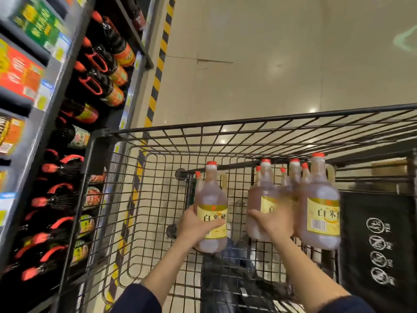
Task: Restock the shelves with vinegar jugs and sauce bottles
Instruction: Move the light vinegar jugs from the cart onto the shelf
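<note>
Inside a black wire cart (225, 125) stand several pale vinegar jugs with red caps and yellow labels. My left hand (194, 224) grips the body of one jug (212, 206), with a small red-capped bottle strapped to its side. My right hand (275, 222) holds the lower body of a second jug (259, 199). Two more jugs stand to the right, the nearest one (320, 208) large and close to the cart's right side. On the left, the shelves (54, 114) hold dark sauce bottles (106, 64) with red caps and handles.
The shelf unit fills the left side, with price tags along its edges and boxed goods at far left. A yellow-black striped strip (158, 71) runs along the floor by the shelf base. A black panel (379, 245) with white pictograms hangs on the cart's right. Pale tiled floor lies beyond.
</note>
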`<state>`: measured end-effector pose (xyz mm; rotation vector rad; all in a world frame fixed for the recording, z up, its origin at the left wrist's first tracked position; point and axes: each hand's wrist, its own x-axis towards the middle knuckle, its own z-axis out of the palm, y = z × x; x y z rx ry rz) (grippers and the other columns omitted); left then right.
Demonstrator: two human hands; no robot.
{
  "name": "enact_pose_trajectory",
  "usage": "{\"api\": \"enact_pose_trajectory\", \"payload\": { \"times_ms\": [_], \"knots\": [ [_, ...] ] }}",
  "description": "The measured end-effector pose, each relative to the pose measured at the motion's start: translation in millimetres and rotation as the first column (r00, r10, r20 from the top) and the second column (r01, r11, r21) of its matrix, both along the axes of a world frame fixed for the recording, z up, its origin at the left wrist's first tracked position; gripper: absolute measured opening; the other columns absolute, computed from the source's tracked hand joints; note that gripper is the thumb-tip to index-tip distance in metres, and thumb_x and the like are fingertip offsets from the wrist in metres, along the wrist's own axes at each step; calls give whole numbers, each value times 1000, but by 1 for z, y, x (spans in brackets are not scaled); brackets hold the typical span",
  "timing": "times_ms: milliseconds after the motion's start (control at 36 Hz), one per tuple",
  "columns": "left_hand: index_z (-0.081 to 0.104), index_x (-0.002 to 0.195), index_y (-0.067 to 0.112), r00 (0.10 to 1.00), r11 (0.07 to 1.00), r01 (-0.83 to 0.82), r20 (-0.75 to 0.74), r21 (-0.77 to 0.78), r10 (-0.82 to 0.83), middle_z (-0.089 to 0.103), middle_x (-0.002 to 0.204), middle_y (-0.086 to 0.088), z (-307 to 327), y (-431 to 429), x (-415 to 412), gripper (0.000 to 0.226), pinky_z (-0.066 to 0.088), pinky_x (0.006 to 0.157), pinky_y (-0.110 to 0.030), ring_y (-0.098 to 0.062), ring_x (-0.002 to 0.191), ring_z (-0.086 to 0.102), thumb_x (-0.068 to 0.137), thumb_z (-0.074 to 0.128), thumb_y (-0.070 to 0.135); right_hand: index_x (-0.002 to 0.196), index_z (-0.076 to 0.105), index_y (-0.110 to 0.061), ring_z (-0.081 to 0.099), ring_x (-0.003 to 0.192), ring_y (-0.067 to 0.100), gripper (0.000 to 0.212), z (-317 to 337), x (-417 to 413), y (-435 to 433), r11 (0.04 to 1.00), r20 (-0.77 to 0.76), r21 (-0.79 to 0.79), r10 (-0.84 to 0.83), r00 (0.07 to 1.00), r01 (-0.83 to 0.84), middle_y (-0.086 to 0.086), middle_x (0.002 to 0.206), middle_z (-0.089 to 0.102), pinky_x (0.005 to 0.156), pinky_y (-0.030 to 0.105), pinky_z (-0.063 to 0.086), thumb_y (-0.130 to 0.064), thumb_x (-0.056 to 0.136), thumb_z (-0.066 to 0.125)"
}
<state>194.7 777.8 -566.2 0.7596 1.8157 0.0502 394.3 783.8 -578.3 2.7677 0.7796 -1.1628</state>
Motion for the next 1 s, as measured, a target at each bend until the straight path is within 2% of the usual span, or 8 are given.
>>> {"api": "enact_pose_trajectory", "payload": {
  "times_ms": [222,389,528,611,722,833,917,1000],
  "knots": [
    [61,95,27,998,997,-68,-6,33,68,70,90,7,37,-8,-12,56,56,78,-32,-10,85,66,49,90,41,107,51,-1,61,91,33,92,39,-2,-14,995,-146,77,75,986,-64,14,101,60,74,44,55,-58,45,86],
    [61,89,24,992,987,-123,10,100,122,72,91,1,78,-25,-20,45,56,79,-33,-14,85,68,55,91,28,94,53,-2,65,78,24,93,70,3,-25,988,-283,121,126,951,-95,6,86,64,68,42,58,-65,34,83],
    [64,91,23,984,965,-173,-6,198,177,71,86,5,124,-45,-27,47,55,71,-27,-10,81,67,54,91,33,110,54,-2,56,75,17,78,131,-5,-30,964,-347,209,231,909,-166,3,83,58,67,32,52,-44,54,88],
    [64,94,21,970,940,-238,18,244,241,70,86,5,155,-60,-33,46,51,62,-20,-7,77,65,58,90,28,123,49,0,48,81,15,80,163,-9,-34,938,-391,270,313,865,-218,8,95,58,70,26,43,-35,62,87],
    [66,97,20,933,883,-355,55,309,356,73,92,1,198,-82,-49,68,57,77,-34,-14,84,69,39,93,45,109,53,-8,54,80,16,68,205,-20,-39,891,-426,367,416,803,-267,1,87,58,63,24,48,-34,57,89],
    [68,95,15,900,804,-420,81,421,428,74,87,0,244,-107,-65,70,58,78,-38,-17,83,71,34,92,39,103,55,-11,66,84,23,78,242,-36,-44,850,-501,449,494,711,-274,5,95,67,72,45,58,-41,40,90],
    [65,90,18,874,734,-457,99,503,477,71,83,5,281,-126,-75,48,54,60,-19,-10,77,68,52,93,22,100,54,-17,66,86,24,74,275,-53,-47,808,-517,513,560,647,-289,5,96,66,75,46,58,-39,40,91],
    [67,91,21,838,658,-492,105,570,535,72,84,7,312,-148,-95,54,55,65,-26,-10,79,68,46,94,29,101,55,-20,68,88,23,83,304,-75,-50,752,-521,579,638,567,-315,4,98,69,76,47,58,-50,31,89]
  ]
}}
